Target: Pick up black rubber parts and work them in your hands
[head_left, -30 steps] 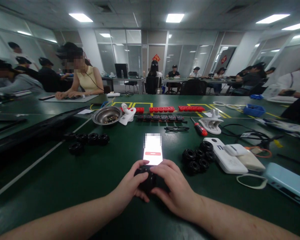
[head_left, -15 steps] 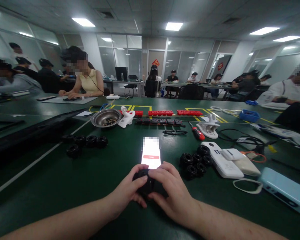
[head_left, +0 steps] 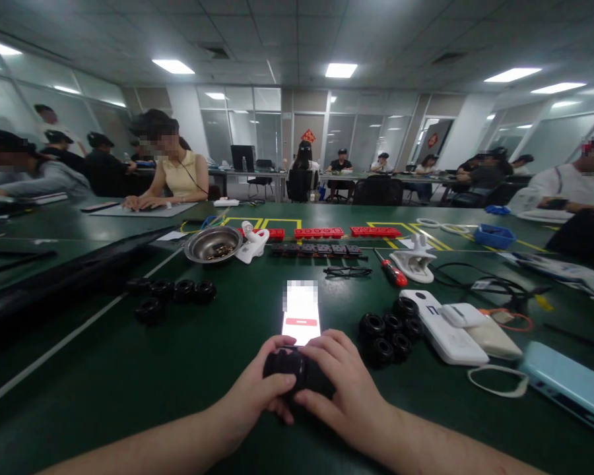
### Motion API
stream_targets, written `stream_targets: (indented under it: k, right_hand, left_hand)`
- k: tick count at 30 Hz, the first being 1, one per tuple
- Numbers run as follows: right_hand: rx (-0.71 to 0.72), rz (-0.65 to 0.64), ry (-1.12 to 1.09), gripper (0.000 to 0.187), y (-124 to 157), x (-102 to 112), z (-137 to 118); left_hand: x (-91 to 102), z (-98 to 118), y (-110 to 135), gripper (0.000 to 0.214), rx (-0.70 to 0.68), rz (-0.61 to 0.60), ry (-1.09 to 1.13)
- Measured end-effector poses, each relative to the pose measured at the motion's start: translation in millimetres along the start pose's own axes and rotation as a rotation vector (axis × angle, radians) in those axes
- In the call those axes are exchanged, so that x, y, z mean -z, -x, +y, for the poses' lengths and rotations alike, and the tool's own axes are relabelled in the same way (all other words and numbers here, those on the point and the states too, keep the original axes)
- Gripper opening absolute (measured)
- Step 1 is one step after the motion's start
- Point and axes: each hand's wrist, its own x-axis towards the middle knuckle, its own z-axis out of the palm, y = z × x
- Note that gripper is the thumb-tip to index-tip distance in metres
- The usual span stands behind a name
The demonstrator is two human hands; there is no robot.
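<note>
Close to me, both hands are on a glossy black round wheel-like part [head_left: 283, 364]. My left hand [head_left: 250, 386] is closed around its left side, the thumb lying across the front face. On the right, my right hand [head_left: 344, 379] curls over a black piece [head_left: 319, 377] that touches the round part; whether the two are joined I cannot tell. Just beyond my fingertips lies a phone [head_left: 301, 323] with a bright white screen and a red button. To the right sits a cluster of black wheel-like parts [head_left: 391, 333], and more black round parts [head_left: 173, 290] lie at left.
A metal bowl [head_left: 212, 245] with small pieces stands back left. Red trays [head_left: 318, 233], a black strip of blocks [head_left: 317, 251] and a screwdriver [head_left: 392, 270] lie ahead. White power bank [head_left: 450, 330] and light-blue device [head_left: 567, 379] are at right. A co-worker [head_left: 178, 171] sits across.
The view has tipped up slightly. My left thumb has slid down the round part's front, and my right fingers have drawn back from its top, showing more of it.
</note>
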Motion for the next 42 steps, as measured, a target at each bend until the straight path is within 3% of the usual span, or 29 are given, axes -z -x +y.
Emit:
stream_targets:
  k: [6, 10, 16, 22, 29, 34, 38, 42]
  right_hand:
    - [0.07, -0.032, 0.016, 0.049, 2.9, -0.1, -3.3]
    - [0.016, -0.008, 0.005, 0.054, 2.3, 0.0, -0.6]
    - [0.001, 0.012, -0.01, 0.035, 0.2, -0.8, 1.5]
    - [0.151, 0.033, 0.082, 0.04, 6.5, -1.1, -3.4]
    - [-0.021, 0.06, 0.116, 0.052, 3.4, -0.6, 0.6]
    - [0.033, 0.065, 0.113, 0.033, 1.5, -0.6, 1.9]
    - [0.154, 0.066, 0.122, 0.036, 2.9, -0.2, -0.8]
    - [0.058, 0.024, 0.121, 0.048, 2.7, 0.7, -1.0]
  left_hand:
    - [-3.7, 5.9, -2.6, 0.043, 0.089, -0.008, -0.051]
    - [-2.2, 2.8, -2.7, 0.038, 0.046, 0.005, -0.07]
    - [-2.2, 0.4, -2.0, 0.046, -0.002, 0.054, -0.044]
    - [-4.9, 1.7, -3.0, 0.036, 0.05, 0.045, -0.077]
    - [-4.3, 2.0, 1.9, 0.04, -0.008, 0.078, -0.054]
    - [-5.0, 2.8, 1.7, 0.045, 0.002, 0.048, -0.114]
    - [-3.9, 0.9, -2.7, 0.042, 0.032, 0.006, -0.148]
    - [-3.3, 1.0, -2.8, 0.037, 0.031, 0.015, -0.121]
